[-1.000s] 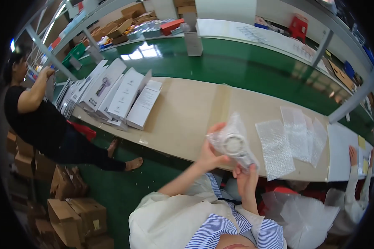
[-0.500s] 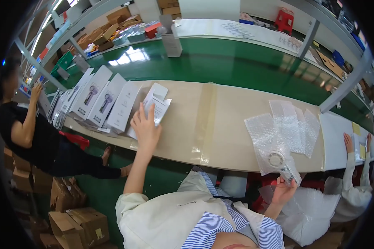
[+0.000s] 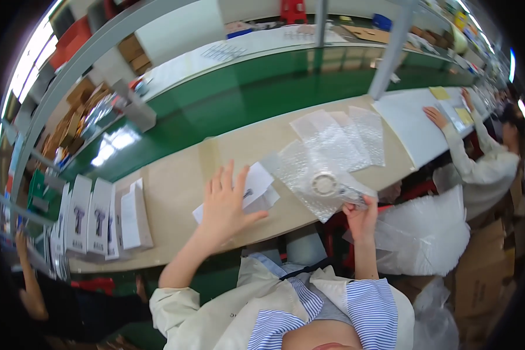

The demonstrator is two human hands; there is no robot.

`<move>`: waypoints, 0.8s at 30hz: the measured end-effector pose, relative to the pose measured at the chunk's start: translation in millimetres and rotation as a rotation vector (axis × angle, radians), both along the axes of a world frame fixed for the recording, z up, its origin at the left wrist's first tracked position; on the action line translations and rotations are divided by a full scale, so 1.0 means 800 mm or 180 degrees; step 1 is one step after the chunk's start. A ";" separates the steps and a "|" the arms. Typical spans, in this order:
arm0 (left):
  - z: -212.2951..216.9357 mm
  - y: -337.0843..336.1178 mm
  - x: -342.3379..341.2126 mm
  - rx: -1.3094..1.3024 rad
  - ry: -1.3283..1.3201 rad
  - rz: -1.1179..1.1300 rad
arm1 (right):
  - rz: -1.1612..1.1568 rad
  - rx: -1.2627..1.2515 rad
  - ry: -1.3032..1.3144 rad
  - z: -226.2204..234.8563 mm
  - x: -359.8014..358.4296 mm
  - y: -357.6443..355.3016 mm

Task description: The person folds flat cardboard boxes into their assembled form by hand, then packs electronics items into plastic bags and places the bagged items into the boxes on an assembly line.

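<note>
My left hand (image 3: 224, 201) is spread over the middle of the table, its fingers apart. Under it lies a white printed piece (image 3: 259, 184), a carton or sheet with a small dark picture, partly hidden by the hand. My right hand (image 3: 363, 219) is closed at the table's front edge on the narrow end of a clear-wrapped thing (image 3: 359, 197). A round white ring-shaped head (image 3: 324, 184) shows at its other end, over the bubble-wrap bags. Several clear bubble-wrap bags (image 3: 338, 140) lie fanned out beyond the right hand.
White printed cartons (image 3: 99, 216) stand in a row at the left end. A grey post (image 3: 391, 58) rises behind the table's right end. A plastic sack (image 3: 423, 233) sits right of my right hand. Co-workers are at both sides, one with a hand (image 3: 436, 116) on the white table.
The view has turned to the right. My left hand has moved from the carton row to mid-table, where a white printed piece now lies beneath it. My right hand keeps its hold.
</note>
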State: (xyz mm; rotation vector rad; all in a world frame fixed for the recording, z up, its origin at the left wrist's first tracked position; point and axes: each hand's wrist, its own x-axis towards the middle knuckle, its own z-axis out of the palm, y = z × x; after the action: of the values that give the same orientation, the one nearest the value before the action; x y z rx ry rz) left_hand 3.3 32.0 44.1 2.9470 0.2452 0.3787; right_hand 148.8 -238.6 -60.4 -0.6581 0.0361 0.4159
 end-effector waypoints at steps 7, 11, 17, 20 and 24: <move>0.035 0.020 0.062 -0.0805 0.0832 -0.0597 | 0.0050 -0.0218 -0.0244 0.040 -0.002 0.013; 0.047 -0.007 0.050 -0.1289 -0.0287 -0.0883 | 0.0510 -0.0091 -0.0866 0.122 0.009 0.033; -0.041 0.002 0.028 -0.1794 -0.1704 -0.0704 | 0.0778 -0.1443 -0.1772 0.184 0.050 0.049; -0.062 0.001 0.024 -0.1814 -0.2330 -0.0989 | 0.1078 -0.2156 -0.3310 0.228 0.050 0.060; -0.059 -0.010 0.019 -0.1820 -0.2504 -0.1191 | 0.0939 -0.2823 -0.5770 0.294 0.014 0.109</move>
State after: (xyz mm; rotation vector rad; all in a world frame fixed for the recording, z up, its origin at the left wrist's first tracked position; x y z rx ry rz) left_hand 18.7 23.9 -2.9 2.0307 -0.2553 1.1257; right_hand 160.2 -151.0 174.7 -1.7230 -1.6953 -0.0757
